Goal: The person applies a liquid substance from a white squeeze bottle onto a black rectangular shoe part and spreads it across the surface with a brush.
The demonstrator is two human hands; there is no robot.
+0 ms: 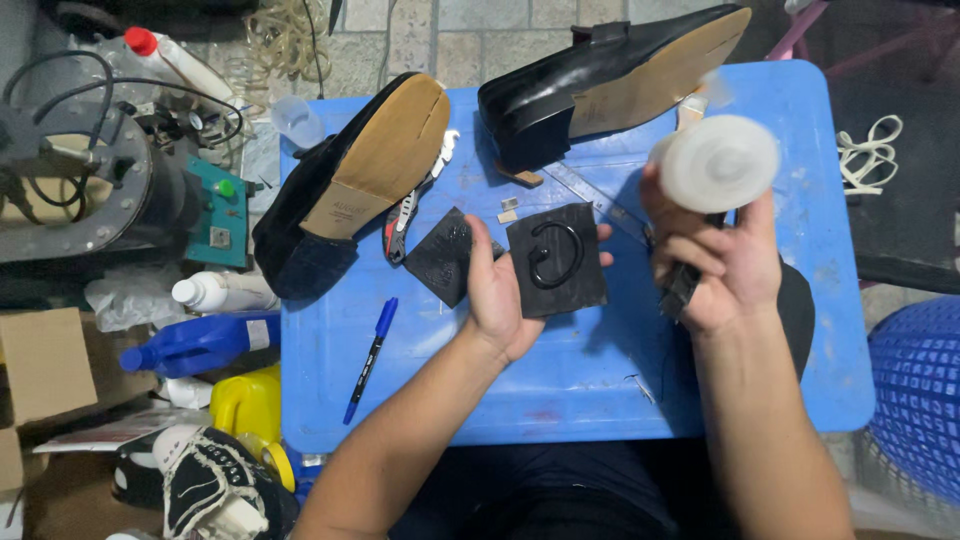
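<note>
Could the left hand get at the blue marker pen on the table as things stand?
Probably yes, but not freely: the blue marker lies bare on the blue table beside the left hand, nothing between. That hand holds a black rubber square, which it would have to put down first.

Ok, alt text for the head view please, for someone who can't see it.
Over a blue table, the left hand holds a black square piece with a curved groove, and the right hand holds a white round-capped container. Two black shoes lie sole-up beside a blue marker.
</note>
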